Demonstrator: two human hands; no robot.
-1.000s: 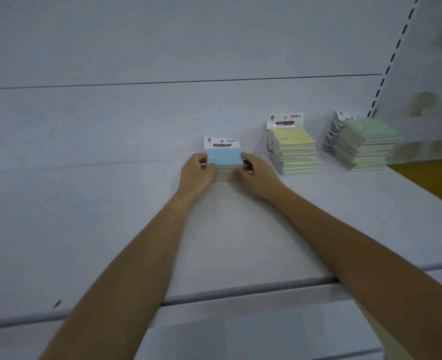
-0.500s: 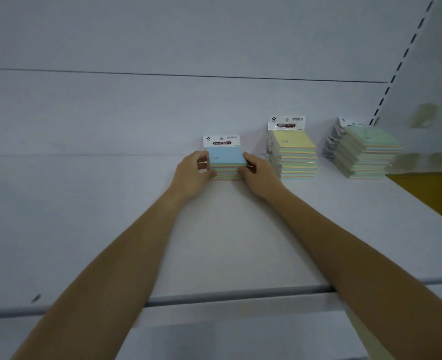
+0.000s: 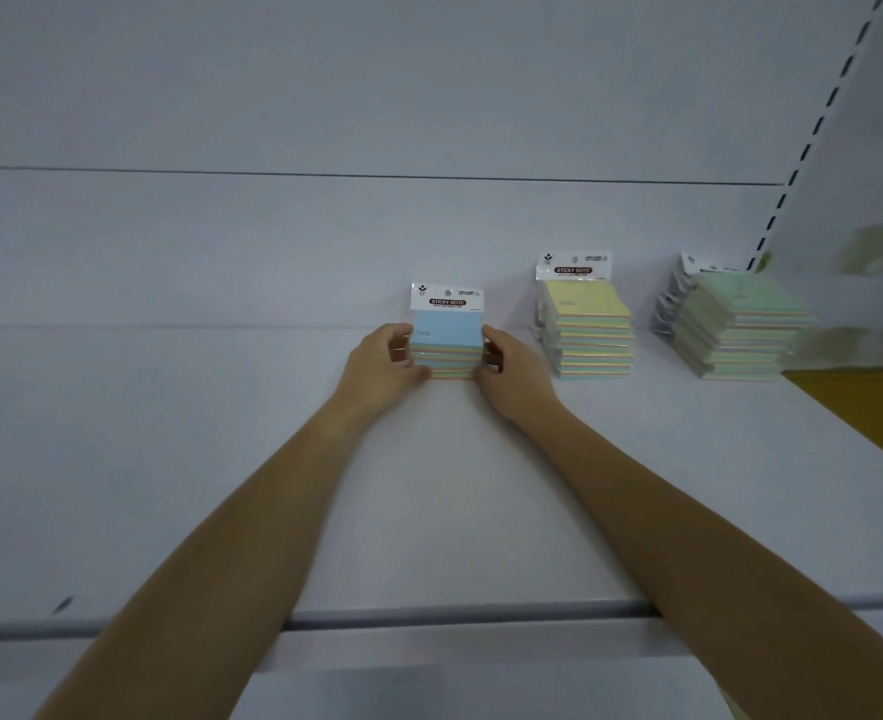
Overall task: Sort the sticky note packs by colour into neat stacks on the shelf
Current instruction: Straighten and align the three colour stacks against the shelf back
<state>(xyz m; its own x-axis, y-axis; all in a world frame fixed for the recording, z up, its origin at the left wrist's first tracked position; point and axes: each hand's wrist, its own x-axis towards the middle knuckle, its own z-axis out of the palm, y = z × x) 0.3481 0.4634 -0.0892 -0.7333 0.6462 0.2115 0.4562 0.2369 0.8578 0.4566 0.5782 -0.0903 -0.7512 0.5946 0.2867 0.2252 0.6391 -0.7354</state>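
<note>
A short stack of blue-topped sticky note packs (image 3: 447,330) stands at the back of the white shelf (image 3: 455,511), its white header card against the back wall. My left hand (image 3: 382,368) presses its left side and my right hand (image 3: 512,374) presses its right side, fingers curled against the pack edges. To the right stands a taller stack of yellow-topped packs (image 3: 587,324). Further right is a stack of green-topped packs (image 3: 740,324), turned slightly askew.
The shelf's grey front rail (image 3: 455,613) runs across below my forearms. A slotted upright (image 3: 813,132) rises at the back right. An orange-yellow surface (image 3: 865,407) shows beyond the shelf's right end.
Both hands stay clamped on the sides of the blue stack. The view has shifted slightly; the stacks themselves have not visibly moved.
</note>
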